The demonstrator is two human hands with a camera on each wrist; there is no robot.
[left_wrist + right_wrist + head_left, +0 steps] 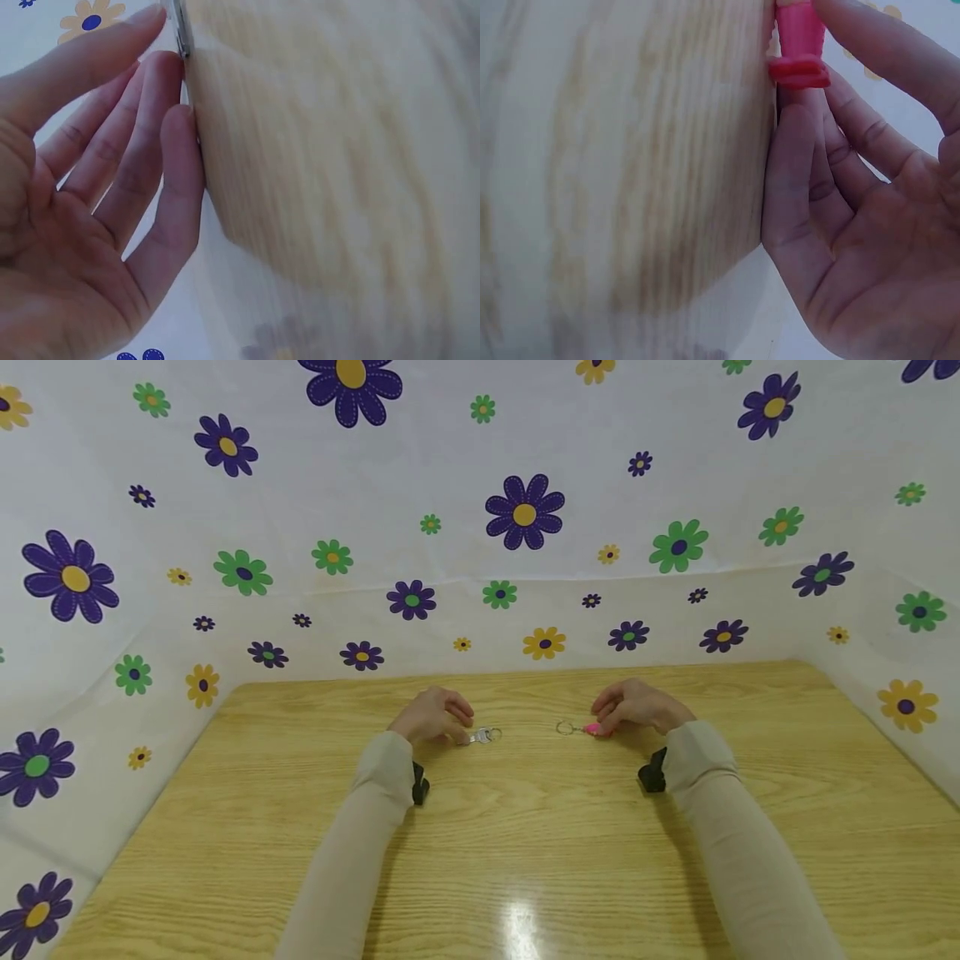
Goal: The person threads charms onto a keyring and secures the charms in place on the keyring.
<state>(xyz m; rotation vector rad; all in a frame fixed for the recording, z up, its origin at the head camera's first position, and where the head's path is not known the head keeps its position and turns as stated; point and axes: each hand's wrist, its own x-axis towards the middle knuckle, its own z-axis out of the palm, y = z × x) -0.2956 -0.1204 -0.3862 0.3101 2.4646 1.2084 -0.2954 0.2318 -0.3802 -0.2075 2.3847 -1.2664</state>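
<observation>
On the wooden table lies a silver keychain (482,737) with a split ring pointing right. My left hand (433,714) pinches its left end; in the left wrist view the thumb (142,26) meets the metal edge (180,30) and the other fingers curve beside it, low against the tabletop. Opposite it, my right hand (637,706) pinches a pink keychain (593,728) whose chain and ring point left. Close up, the pink piece (801,45) has a flared red-pink base, held between thumb and fingers. The two rings face each other, apart.
The wood-grain table (525,827) runs up to a white cloth (420,460) printed with flowers, which rises at the back and both sides. Dark camera mounts (654,772) sit under both wrists, close over the table.
</observation>
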